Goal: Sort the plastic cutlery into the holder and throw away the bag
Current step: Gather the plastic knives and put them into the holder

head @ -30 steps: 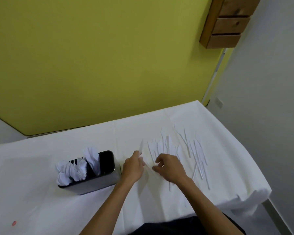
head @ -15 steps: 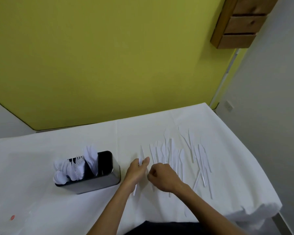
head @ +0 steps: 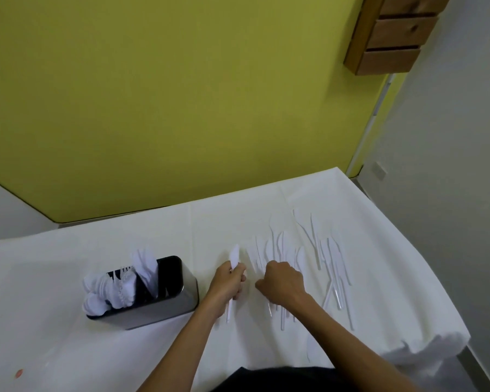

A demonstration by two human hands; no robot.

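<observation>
Now that the left hand [head: 228, 284] is closing its fingers around one knife [head: 233, 260] lifted since a moment ago, the right hand [head: 282, 282] is curling over knives [head: 334, 267] beside them, grip unclear, before the holder [head: 159, 304].

We see a white knife [head: 234, 260] in our left hand [head: 227, 284]; right of it, more white knives [head: 334, 267] on a white tablecloth [head: 294, 199]. Left of that hand, a dark, silver-sided holder [head: 164, 306] shows white cutlery [head: 119, 287]. The wall [head: 181, 94] is yellow-green.
</observation>
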